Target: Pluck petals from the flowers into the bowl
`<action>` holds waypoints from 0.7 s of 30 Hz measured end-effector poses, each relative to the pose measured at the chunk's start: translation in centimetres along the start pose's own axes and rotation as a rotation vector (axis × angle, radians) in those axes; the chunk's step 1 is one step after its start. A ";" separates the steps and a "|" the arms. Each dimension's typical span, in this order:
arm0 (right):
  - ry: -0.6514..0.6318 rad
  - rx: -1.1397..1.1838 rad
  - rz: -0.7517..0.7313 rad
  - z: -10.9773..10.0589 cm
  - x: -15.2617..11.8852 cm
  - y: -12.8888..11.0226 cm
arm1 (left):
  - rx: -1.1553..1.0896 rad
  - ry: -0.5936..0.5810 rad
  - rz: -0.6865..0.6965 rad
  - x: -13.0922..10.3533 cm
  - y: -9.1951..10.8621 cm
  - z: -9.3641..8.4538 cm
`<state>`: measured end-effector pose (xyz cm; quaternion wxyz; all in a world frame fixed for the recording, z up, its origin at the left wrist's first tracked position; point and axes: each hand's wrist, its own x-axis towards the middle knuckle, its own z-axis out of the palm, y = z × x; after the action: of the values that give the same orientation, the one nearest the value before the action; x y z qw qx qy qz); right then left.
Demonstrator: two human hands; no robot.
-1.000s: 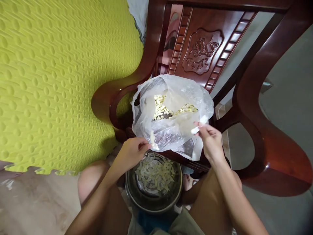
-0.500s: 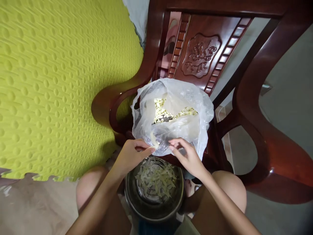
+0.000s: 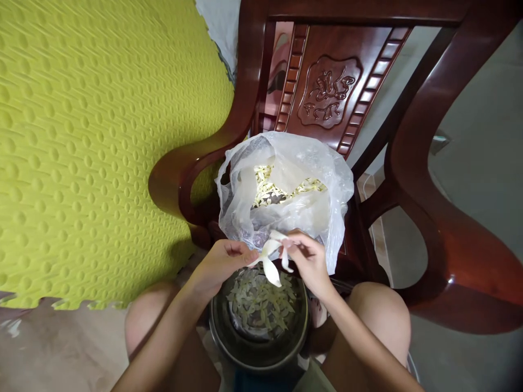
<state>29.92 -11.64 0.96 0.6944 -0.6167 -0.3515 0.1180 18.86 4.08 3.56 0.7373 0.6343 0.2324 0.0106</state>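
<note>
Pinched between the thumb and fingers of my left hand (image 3: 235, 258) is a white flower (image 3: 270, 268) with long, splayed petals. My right hand (image 3: 308, 256) is closed on petals at the flower's other side. Both hands are above the near rim of a white plastic bag (image 3: 310, 155), which stands open on the chair with many pale petals or buds (image 3: 265, 188) inside. Below my hands, a round metal bowl (image 3: 261, 362) sits between my knees. Loose greenish-white petals (image 3: 261, 302) lie in it.
The dark red wooden chair (image 3: 408, 19) has a carved back and curved armrests on either side of the bag. A yellow-green foam mat (image 3: 102, 141) with a bumpy surface stands along the left. Tiled floor (image 3: 69, 348) shows at lower left.
The white flower has come into clear view, its petals spread between my hands. My right hand has closed on its petals. The view has shifted slightly.
</note>
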 end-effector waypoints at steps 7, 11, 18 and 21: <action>0.362 0.397 0.386 -3.0 1.9 1.5 | 0.253 0.167 0.089 -0.4 0.6 -0.4; -0.033 0.126 0.435 -4.1 1.8 1.2 | 0.115 0.169 0.081 -0.8 1.0 -0.9; -0.349 -0.437 0.082 -2.9 0.8 0.6 | -0.038 0.108 0.014 -0.7 1.0 -0.6; -0.483 -0.481 -0.017 -2.6 0.7 0.2 | -0.001 0.168 0.041 -0.6 0.8 -0.5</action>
<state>32.18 -13.18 1.00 0.4268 -0.7139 -0.5289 0.1686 18.40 4.53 4.48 0.7152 0.6354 0.2802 0.0790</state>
